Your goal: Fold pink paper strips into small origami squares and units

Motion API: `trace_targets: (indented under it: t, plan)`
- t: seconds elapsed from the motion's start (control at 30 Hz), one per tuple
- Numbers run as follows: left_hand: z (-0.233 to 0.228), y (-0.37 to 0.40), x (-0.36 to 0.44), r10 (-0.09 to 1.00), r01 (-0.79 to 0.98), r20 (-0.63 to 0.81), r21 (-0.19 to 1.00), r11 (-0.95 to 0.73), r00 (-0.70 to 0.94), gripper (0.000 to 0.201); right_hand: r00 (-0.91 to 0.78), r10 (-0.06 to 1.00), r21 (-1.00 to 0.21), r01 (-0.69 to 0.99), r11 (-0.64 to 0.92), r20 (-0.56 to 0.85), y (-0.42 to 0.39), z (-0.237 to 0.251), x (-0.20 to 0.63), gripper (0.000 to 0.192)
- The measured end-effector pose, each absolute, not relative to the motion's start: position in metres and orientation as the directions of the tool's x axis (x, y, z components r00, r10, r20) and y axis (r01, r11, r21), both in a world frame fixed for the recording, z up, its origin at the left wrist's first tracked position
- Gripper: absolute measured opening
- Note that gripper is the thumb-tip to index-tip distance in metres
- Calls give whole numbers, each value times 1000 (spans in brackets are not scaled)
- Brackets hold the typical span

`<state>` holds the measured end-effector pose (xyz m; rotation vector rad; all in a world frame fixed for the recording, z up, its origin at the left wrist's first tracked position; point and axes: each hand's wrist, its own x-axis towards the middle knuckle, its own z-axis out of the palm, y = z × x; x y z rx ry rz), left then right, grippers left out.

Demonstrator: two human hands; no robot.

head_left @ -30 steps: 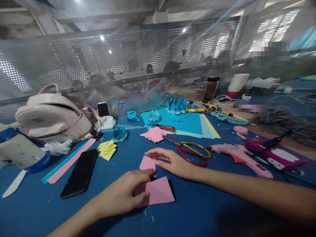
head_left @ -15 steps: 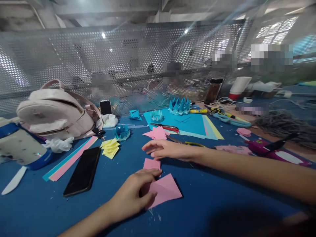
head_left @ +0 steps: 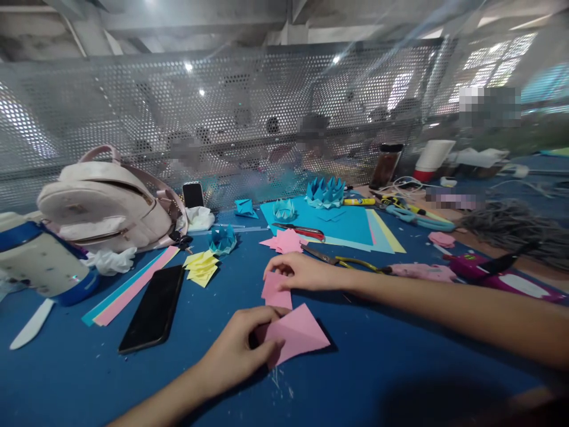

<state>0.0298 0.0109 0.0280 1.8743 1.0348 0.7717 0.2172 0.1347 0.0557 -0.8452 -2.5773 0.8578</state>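
Observation:
In the head view, my left hand (head_left: 242, 344) pinches a creased pink paper square (head_left: 304, 335) between thumb and fingers, just above the blue table (head_left: 355, 367). Farther forward, my right hand (head_left: 300, 273) has its fingers curled over the far edge of other small pink paper squares (head_left: 278, 296), its thumb on top. Several folded pink paper pieces (head_left: 287, 240) lie beyond that hand. To the left sits a pile of yellow folded paper pieces (head_left: 201, 267). Scissors (head_left: 338, 259) with yellow handles lie beside my right wrist.
Blue paper rings (head_left: 326, 193) and coloured sheets (head_left: 351, 228) lie at the back, with a red craft knife (head_left: 302, 231). A black phone (head_left: 153, 308), paper strips (head_left: 133, 284), a jug (head_left: 35, 255) and a backpack (head_left: 106, 207) are left. A pink glue gun (head_left: 422, 273) lies right.
My right hand has come down and closed on the small pink squares. My left hand keeps its pink square, which has tilted up slightly. The whole view has shifted a little.

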Motion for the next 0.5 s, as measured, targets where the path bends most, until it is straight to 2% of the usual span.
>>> trace_targets:
  t: [0.07, 0.13, 0.27, 0.33, 0.4, 0.5]
  plan:
    - [25, 14, 29, 913, 309, 94, 923, -229, 397, 14, -762, 634, -590, 452, 669, 136, 152, 58, 222, 27]
    - [22, 17, 28, 940, 215, 66, 966, -144, 335, 23, -724, 666, -560, 482, 674, 180, 171, 61, 228, 36]
    - [18, 23, 27, 950, -24, 4, 1000, 4, 313, 33, -652, 703, -487, 534, 691, 284, 181, 66, 238, 49]
    - [18, 24, 27, 948, -82, 1, 996, 27, 317, 40, -664, 671, -465, 505, 727, 329, 165, 68, 238, 43]
    - [18, 23, 26, 948, -101, 7, 994, 27, 318, 42, -739, 579, -475, 395, 787, 345, 141, 70, 235, 33]
    - [19, 23, 26, 947, -121, 20, 992, 20, 320, 39, -804, 517, -617, 254, 745, 293, 104, 71, 230, 26]
